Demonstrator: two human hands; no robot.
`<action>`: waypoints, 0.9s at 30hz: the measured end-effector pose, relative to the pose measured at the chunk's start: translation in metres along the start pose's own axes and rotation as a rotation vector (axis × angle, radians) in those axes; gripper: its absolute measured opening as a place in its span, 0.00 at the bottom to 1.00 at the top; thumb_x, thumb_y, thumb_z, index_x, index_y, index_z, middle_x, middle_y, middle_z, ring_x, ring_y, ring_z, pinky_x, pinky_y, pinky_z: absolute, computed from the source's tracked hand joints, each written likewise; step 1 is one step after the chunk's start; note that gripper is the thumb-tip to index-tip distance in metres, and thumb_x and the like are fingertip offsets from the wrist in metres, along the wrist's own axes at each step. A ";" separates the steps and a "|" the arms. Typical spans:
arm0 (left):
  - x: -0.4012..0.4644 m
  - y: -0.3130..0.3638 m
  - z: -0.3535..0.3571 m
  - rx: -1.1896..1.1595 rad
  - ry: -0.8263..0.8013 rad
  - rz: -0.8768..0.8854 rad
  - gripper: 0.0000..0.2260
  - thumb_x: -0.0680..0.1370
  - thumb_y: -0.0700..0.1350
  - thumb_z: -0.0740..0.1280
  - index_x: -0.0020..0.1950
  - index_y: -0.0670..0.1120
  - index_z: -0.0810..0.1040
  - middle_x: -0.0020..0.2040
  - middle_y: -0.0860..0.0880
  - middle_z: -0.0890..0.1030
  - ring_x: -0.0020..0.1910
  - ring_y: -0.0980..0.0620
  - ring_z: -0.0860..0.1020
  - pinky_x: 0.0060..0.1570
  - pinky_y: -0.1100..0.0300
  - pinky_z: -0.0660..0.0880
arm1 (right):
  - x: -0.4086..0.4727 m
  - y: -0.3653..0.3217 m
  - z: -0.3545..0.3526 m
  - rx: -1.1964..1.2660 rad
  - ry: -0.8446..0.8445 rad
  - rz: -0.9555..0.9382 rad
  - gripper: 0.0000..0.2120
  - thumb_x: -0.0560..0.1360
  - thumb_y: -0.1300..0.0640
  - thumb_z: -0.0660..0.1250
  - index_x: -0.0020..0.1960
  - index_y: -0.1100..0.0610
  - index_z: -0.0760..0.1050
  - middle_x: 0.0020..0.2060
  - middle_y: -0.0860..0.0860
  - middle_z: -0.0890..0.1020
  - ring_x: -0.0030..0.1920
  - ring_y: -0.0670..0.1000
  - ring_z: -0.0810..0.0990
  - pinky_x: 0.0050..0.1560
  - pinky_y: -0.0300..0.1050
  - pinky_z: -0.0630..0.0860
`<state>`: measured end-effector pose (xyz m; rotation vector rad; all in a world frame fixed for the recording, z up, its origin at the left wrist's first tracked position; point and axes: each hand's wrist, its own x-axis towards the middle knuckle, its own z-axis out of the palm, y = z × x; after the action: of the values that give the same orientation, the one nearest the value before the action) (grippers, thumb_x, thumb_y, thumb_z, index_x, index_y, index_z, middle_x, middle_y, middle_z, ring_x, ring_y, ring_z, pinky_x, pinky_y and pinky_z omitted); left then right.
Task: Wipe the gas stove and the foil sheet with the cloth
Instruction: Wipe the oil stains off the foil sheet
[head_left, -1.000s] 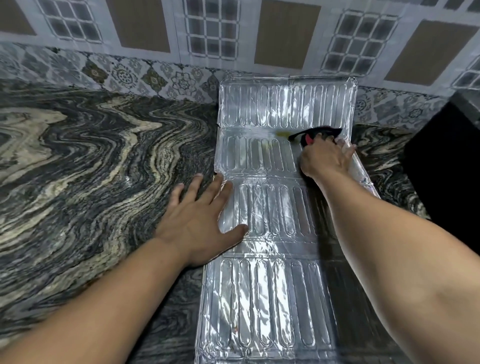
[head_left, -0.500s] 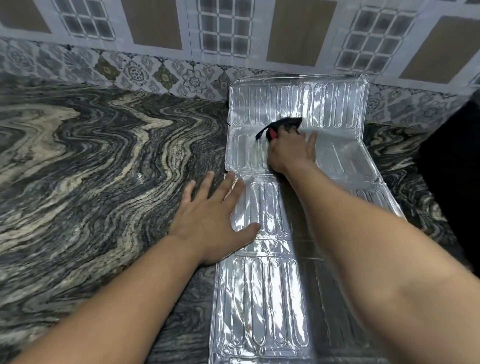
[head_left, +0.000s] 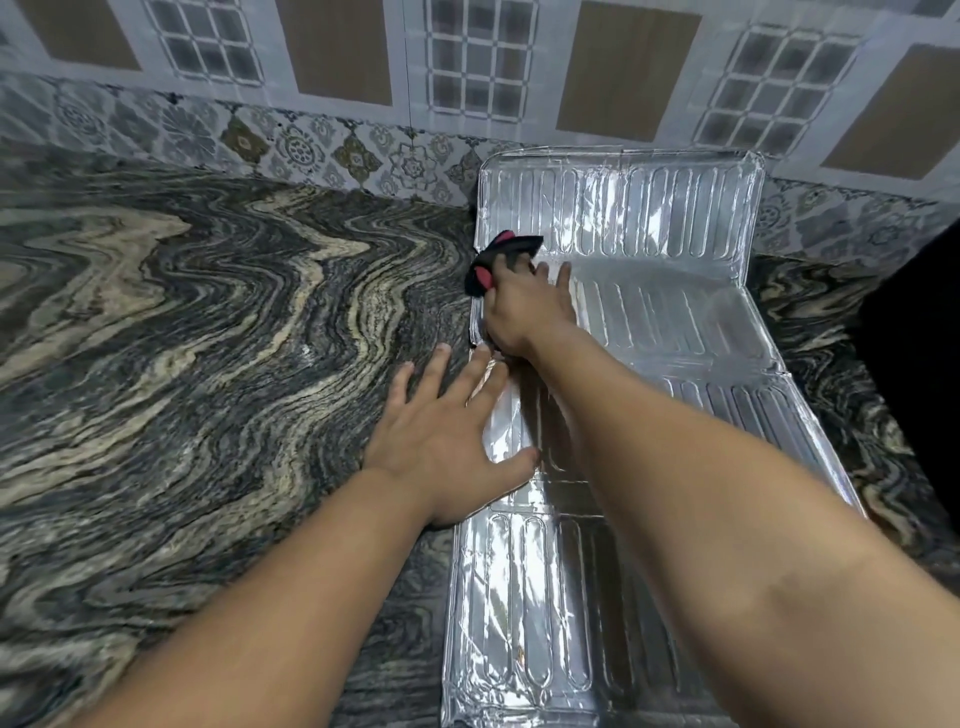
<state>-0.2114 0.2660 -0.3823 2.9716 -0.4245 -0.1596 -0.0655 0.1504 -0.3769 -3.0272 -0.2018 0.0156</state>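
Note:
A ribbed silver foil sheet (head_left: 670, 322) lies on the marble counter, its far panel leaning up against the tiled wall. My right hand (head_left: 524, 306) presses a black and pink cloth (head_left: 501, 260) on the foil's far left edge. My left hand (head_left: 447, 441) lies flat with fingers spread, palm half on the counter, thumb and fingers on the foil's left edge. No gas stove shows in this view.
The grey and cream marble counter (head_left: 208, 338) stretches wide to the left. A patterned tiled wall (head_left: 337, 104) closes the back. A dark black mass (head_left: 919, 364) stands at the right edge beside the foil.
My right hand has swept the cloth leftward across the foil, from its right side to its left edge. My left hand has stayed put on the foil's left edge.

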 end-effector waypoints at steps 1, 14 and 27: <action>0.000 0.000 0.000 0.005 -0.001 -0.001 0.40 0.72 0.73 0.48 0.79 0.57 0.44 0.80 0.57 0.41 0.78 0.50 0.35 0.75 0.43 0.38 | 0.000 -0.004 0.000 0.007 -0.007 -0.010 0.28 0.80 0.51 0.50 0.78 0.58 0.52 0.76 0.62 0.57 0.75 0.65 0.56 0.74 0.64 0.40; -0.002 0.001 -0.001 0.006 0.004 -0.016 0.40 0.71 0.73 0.47 0.79 0.56 0.49 0.80 0.57 0.44 0.79 0.50 0.38 0.75 0.44 0.39 | -0.019 -0.005 -0.020 0.293 0.002 -0.182 0.26 0.81 0.59 0.54 0.78 0.57 0.54 0.77 0.59 0.58 0.73 0.60 0.63 0.67 0.52 0.65; 0.005 0.001 -0.019 -0.161 -0.111 -0.067 0.47 0.66 0.76 0.62 0.79 0.58 0.53 0.80 0.59 0.49 0.79 0.50 0.45 0.76 0.42 0.45 | -0.099 0.043 -0.074 0.695 0.070 -0.055 0.24 0.83 0.55 0.54 0.78 0.53 0.56 0.76 0.53 0.60 0.75 0.54 0.61 0.73 0.47 0.58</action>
<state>-0.2040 0.2662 -0.3636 2.8279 -0.3083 -0.3503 -0.1567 0.0866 -0.3078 -2.3252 -0.2177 -0.0209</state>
